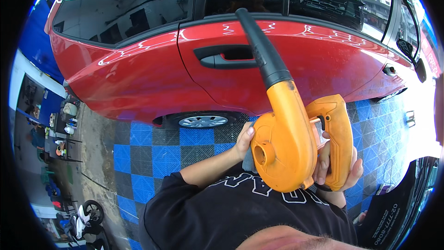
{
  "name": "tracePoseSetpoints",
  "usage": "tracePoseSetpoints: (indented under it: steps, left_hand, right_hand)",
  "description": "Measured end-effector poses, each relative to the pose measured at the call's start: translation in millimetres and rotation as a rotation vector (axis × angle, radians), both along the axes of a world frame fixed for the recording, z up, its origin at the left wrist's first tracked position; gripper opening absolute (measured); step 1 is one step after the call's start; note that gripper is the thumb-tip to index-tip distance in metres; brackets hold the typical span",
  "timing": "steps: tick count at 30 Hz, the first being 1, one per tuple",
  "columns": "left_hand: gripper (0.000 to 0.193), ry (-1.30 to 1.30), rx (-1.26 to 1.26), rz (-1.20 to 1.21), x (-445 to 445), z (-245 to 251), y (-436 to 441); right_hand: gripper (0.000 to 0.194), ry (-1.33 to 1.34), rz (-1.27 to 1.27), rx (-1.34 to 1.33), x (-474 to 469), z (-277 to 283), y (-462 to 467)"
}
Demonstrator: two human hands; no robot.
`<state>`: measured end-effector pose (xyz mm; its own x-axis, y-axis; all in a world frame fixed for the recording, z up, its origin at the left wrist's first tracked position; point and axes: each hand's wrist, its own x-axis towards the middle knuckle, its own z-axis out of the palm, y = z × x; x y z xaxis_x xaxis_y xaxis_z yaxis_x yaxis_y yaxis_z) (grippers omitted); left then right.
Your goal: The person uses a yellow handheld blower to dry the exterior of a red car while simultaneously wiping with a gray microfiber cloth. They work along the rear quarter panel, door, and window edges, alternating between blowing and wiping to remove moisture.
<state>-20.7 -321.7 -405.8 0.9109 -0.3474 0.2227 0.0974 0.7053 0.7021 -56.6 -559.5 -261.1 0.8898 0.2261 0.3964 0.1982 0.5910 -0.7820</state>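
An orange electric blower (288, 139) with a long black nozzle (265, 48) is held up before my chest. My right hand (341, 170) is wrapped around its rear handle. Against the round fan housing rests my left hand (244, 141), with a grey cloth (249, 161) hanging from under its fingers. The nozzle points away from me toward the side of a red car (145, 80). In the picture its tip overlaps the dark window trim, and its shaft covers the end of the black door handle (225, 60). Whether the tip touches the car cannot be told.
Blue and grey floor tiles (166, 158) lie beneath me, beside the car's rear wheel (204, 121). A dark vehicle or panel bearing writing (392, 211) stands at lower right. To the left are a table with bottles (60, 146), a motorcycle (83, 218) and a person (37, 139).
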Motion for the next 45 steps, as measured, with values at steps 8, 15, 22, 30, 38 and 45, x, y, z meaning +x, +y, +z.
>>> tracePoseSetpoints:
  steps: [8,15,22,30,38,45]
  left_hand:
    - [0.08,-0.155,-0.148,-0.011,-9,-5,-1]
    - [0.078,-0.151,-0.232,-0.086,-13,-2,-11]
    - [0.076,-0.141,-0.324,-0.064,-12,-2,-25]
    - [0.073,-0.116,-0.46,0.169,-12,-9,-50]
    - [0.065,-0.019,-0.17,0.451,13,54,90]
    - [0.053,-0.19,0.966,1.823,46,102,423]
  right_hand:
    - [0.104,0.058,0.106,0.043,13,21,7]
    - [0.115,0.105,0.211,-0.033,25,48,17]
    - [0.117,0.129,0.123,-0.201,21,62,23]
    - [0.118,0.126,0.206,0.1,27,30,-4]
    - [0.122,0.317,0.212,0.261,33,57,-40]
    - [0.124,0.364,0.21,0.188,46,79,-62]
